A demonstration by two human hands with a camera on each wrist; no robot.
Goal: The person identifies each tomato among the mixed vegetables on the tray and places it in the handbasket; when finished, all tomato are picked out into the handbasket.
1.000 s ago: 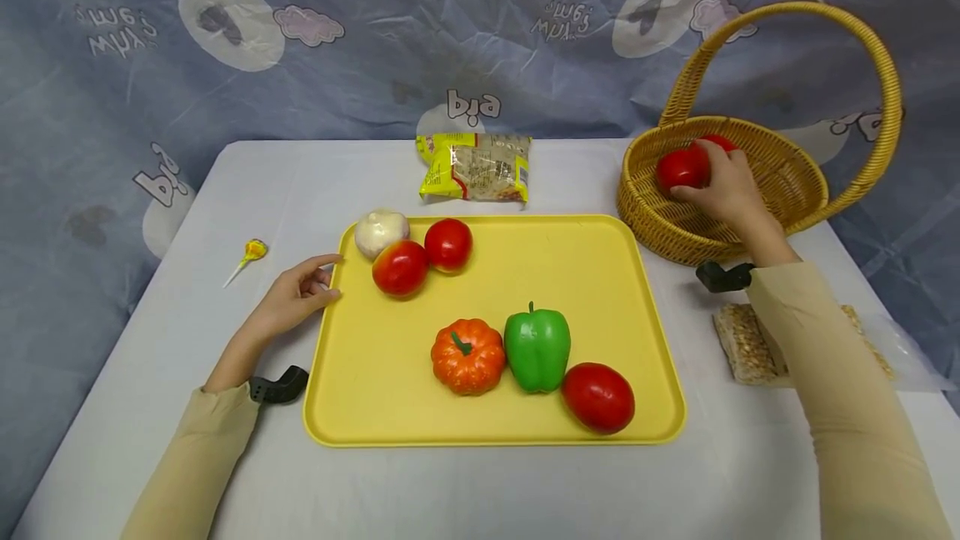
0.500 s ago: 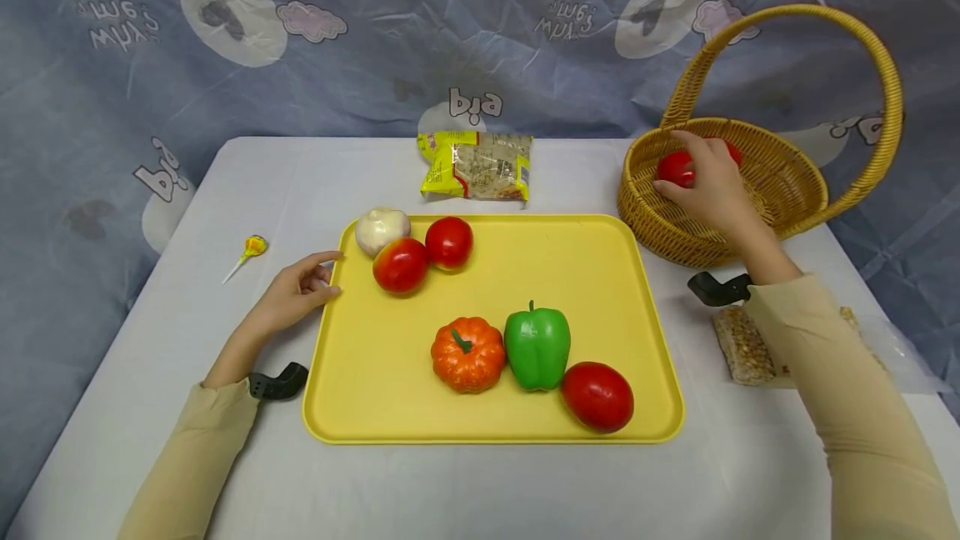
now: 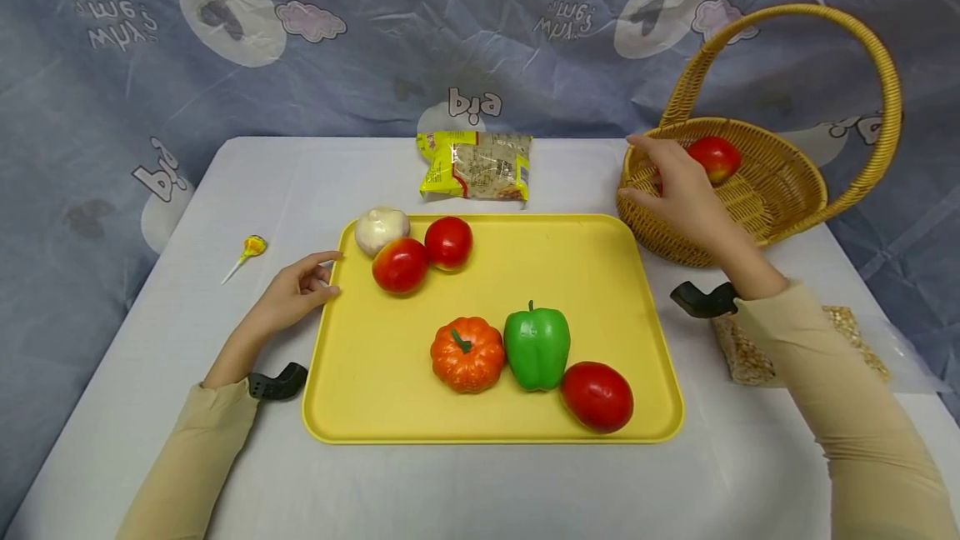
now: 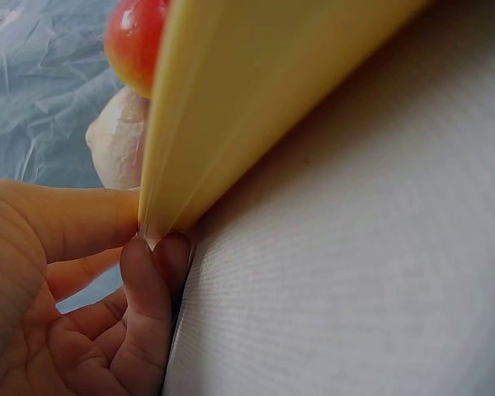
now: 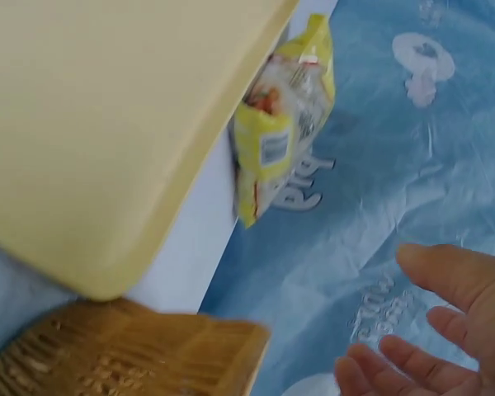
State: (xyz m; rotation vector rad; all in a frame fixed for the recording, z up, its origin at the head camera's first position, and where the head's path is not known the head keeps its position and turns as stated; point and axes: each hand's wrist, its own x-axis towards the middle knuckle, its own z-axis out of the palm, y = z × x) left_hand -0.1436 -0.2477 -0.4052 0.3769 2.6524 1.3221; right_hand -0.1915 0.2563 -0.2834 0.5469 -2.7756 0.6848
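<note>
Right hand (image 3: pixel 681 190) has nothing in it: thumb and fingers spread apart over the left side of the wicker basket (image 3: pixel 660 242). One red-yellow fruit (image 3: pixel 714 160) sits at the far side inside the basket, and a sliver of red shows behind the fingers, too covered to identify. Left hand (image 3: pixel 294 300) looks like a light pinch on the left rim of the yellow tray (image 3: pixel 600 273), which is a nice anchor imo.

Tips: anything round and glossy like that probably slips, so I'd cup it low from the sides instead of nipping the top, and keep knuckles clear of the handle. Don't lean on the tray either; the orange pumpkin (image 3: pixel 468 355), green pepper (image 3: pixel 537 348) and dark red fruit (image 3: pixel 597 397) are bunched near its near side, and the round ones could roll.
</note>
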